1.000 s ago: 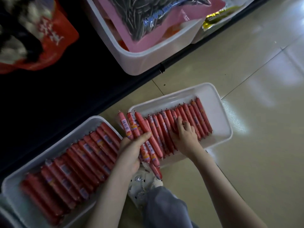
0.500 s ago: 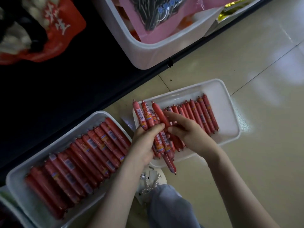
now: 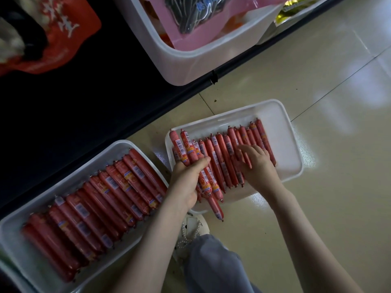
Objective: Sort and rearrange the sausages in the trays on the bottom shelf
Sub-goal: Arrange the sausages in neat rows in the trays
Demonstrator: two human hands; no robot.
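Resting on the tiled floor [image 3: 317, 208] in front of a dark shelf [image 3: 84, 102] are two white trays of red sausages. Landmark: the right tray [image 3: 287, 144]. To its left, just beside it, lies the larger left tray [image 3: 19, 235], filled with one close row of thick sausages [image 3: 101, 204] laid side by side. Beyond the right tray, on the shelf, stands a deep white bin [image 3: 190, 66] holding a pink packet of dark seeds; a red packet [image 3: 53, 45] lies farther left on the shelf. Inside the right tray, thin sausages [image 3: 226, 157] lie in a row, leaving bare tray at the right end. At the tray's left end the left hand [image 3: 186, 182] has its grip closed round a bundle of thin sausages [image 3: 190, 153], whose ends jut past the tray's near and far rims. The right hand [image 3: 258, 166] lies flat, fingers spread, pressing on the row in the tray.
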